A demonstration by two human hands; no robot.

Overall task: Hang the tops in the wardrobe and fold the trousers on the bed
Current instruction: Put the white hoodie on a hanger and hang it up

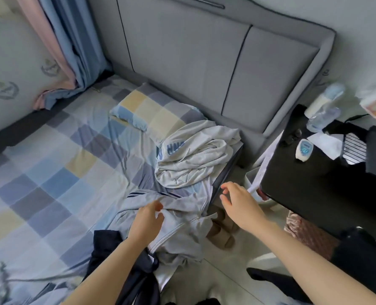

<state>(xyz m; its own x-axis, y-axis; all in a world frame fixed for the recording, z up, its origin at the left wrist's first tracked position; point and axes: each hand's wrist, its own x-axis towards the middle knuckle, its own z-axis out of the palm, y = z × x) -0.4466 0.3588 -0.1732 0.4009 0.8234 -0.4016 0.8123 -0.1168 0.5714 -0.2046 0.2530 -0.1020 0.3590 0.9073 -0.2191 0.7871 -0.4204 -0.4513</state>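
Observation:
A crumpled pale grey garment with dark stripes lies at the bed's near right edge. My left hand rests on it, fingers curled and pinching a fold of its cloth. My right hand hovers beside the bed edge with relaxed fingers, holding nothing. Behind them a bunched white top with blue letters lies on the bed. A dark navy garment hangs over the bed's front edge under my left forearm.
The bed has a checked sheet and a matching pillow against the grey padded headboard. A black bedside table with bottles and small items stands right. Slippers lie on the floor between.

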